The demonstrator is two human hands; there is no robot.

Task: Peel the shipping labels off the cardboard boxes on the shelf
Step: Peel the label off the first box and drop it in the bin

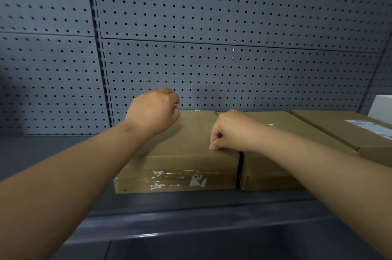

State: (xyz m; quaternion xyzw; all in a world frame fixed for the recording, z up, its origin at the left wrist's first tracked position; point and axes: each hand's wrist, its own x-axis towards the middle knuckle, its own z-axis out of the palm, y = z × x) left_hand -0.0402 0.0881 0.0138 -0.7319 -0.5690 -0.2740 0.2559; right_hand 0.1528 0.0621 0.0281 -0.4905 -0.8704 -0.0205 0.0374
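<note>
Three flat cardboard boxes lie side by side on a grey shelf. The left box point(191, 132) has a bare top and torn white label scraps point(197, 180) under tape on its front. My left hand point(152, 109) is a closed fist above its far left corner; a tiny white speck shows at the fingertips, and I cannot tell if it is paper. My right hand point(231, 130) rests with curled fingers on the left box's right edge, thumb tip pressed on the cardboard. It hides most of a label point(271, 125) on the middle box point(294, 124). The right box point(331, 126) carries a white label point(369, 127).
A grey pegboard wall point(212, 26) stands right behind the boxes. A white box point(381, 107) sits on the right box at the far right edge. The shelf surface point(53, 149) extends left of the boxes, and its front lip point(191, 223) runs below them.
</note>
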